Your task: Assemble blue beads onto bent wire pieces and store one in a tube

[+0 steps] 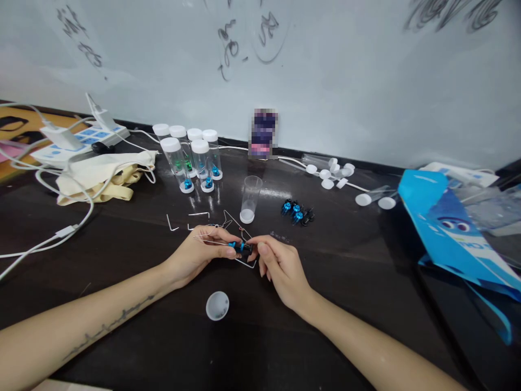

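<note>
My left hand [209,247] pinches a small blue-and-black part [241,248] between thumb and fingers. Thin wire runs from that part back across the palm side. At its right end, my right hand [280,266] has thumb and forefinger pressed together; whatever is between them is too small to tell. Bent thin wire [233,217] rises behind the hands, and an L-shaped metal rod [245,263] shows under the part. Closer to me stands a small white cup [217,306] with tiny dark bits inside. Just beyond the hands is an uncapped clear tube [251,196] with a white base.
Several capped tubes [202,163] holding blue or green parts stand at back left. Hex keys [171,222] lie left. More blue-and-black parts [297,210] sit right, with white caps [324,174] behind. A phone [264,133], cloth bag [106,174], power strip [81,144] and blue bag [448,228] surround.
</note>
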Action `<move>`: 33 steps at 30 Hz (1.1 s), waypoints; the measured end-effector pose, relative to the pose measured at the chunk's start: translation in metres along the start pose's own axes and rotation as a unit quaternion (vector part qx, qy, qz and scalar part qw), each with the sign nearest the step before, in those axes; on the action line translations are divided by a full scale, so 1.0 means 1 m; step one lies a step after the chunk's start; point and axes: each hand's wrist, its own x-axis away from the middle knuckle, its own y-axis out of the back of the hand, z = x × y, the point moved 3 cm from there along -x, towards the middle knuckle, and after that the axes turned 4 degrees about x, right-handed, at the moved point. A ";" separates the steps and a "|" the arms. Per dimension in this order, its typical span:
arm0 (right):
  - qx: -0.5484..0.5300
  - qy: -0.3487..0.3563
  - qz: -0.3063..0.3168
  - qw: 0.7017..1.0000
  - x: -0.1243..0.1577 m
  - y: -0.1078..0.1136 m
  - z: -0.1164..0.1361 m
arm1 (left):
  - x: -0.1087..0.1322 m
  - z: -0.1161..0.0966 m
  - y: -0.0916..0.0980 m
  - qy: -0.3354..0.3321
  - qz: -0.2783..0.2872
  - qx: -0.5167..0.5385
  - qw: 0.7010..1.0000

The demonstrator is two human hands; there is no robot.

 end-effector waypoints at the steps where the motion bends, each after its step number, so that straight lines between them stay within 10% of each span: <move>1: -0.001 0.000 -0.002 1.000 0.000 0.000 0.000 | 0.000 0.000 0.000 0.000 0.000 -0.001 1.000; 33: 0.062 -0.018 0.005 0.998 -0.004 -0.001 0.002 | 0.000 -0.002 -0.002 0.008 -0.003 0.006 1.000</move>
